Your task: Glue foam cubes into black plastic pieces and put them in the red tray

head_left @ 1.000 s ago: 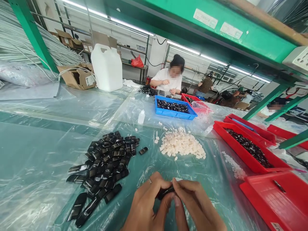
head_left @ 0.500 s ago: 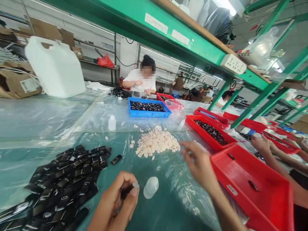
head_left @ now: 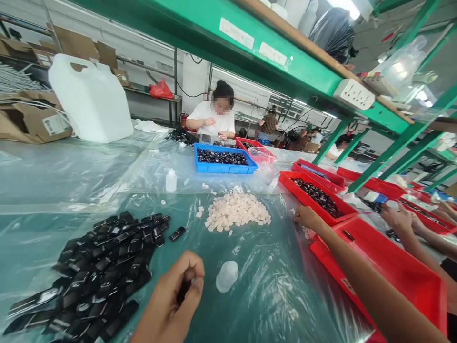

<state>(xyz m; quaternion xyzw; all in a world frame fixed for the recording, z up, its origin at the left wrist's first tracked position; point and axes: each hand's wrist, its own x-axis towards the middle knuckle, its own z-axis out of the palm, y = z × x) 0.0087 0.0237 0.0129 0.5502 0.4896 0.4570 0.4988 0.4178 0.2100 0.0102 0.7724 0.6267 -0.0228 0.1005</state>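
Since half a second ago, the right hand (head_left: 307, 216) has been reaching farther out, from near the pile of pale blocks (head_left: 237, 215) to the near corner of the red tray of dark parts (head_left: 314, 195); whether its fingers are spread or closed I cannot tell. The left hand (head_left: 171, 300) is staying low near the bottom edge, its thumb and fingers pinching a small black part (head_left: 183, 289) that is mostly hidden in the grip. A small white bottle (head_left: 226, 276) is lying on its side just beside that hand. To the left, a heap of black parts (head_left: 96, 271) is spreading over the clear plastic sheet (head_left: 271, 295) that is covering the green table. A nearer red tray (head_left: 392, 267) is sitting under the right forearm, nearly bare. Farther off, a small upright bottle (head_left: 171, 180) is standing near a blue tray (head_left: 224, 159), and a person in white is working behind it. A white jug (head_left: 91, 97) and a cardboard box (head_left: 34, 121) are sitting at the far left. Green shelving (head_left: 250, 43) is running overhead with a white socket strip (head_left: 353, 94). Another person's hands (head_left: 400, 216) are working at the right.
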